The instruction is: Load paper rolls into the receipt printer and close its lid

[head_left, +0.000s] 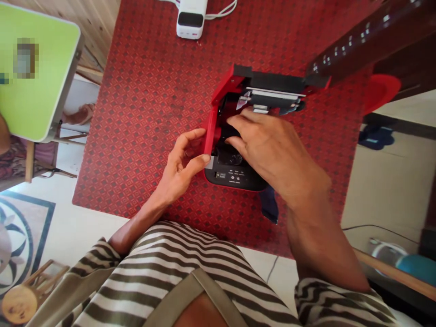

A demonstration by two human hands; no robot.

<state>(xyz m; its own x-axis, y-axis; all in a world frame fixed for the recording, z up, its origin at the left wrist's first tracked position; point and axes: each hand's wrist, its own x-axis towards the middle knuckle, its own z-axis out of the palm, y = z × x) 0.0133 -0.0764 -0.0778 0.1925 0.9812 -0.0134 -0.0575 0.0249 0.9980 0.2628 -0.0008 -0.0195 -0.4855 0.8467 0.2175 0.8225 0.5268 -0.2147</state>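
Note:
A red and black printer (243, 178) stands on the table with its lid raised, its roller and metal bar showing. My left hand (182, 165) is at its left side, thumb on the front left corner near a small grey patch and fingers along the red wall. Over the open compartment is my right hand (269, 145), fingers bent down into it. The thumb and forefinger are apart, with nothing plainly visible between them. The other fingertips and part of the interior are hidden by the hand. A dark blue cloth (270, 206) sticks out by the printer's front right corner.
The table has a red patterned cover (146, 91). A white power bank (191, 20) with white cables lies at the far edge. A dark brown glossy object (361, 38) reaches in at upper right. Left stands a green table (41, 104), with part of another person beside it.

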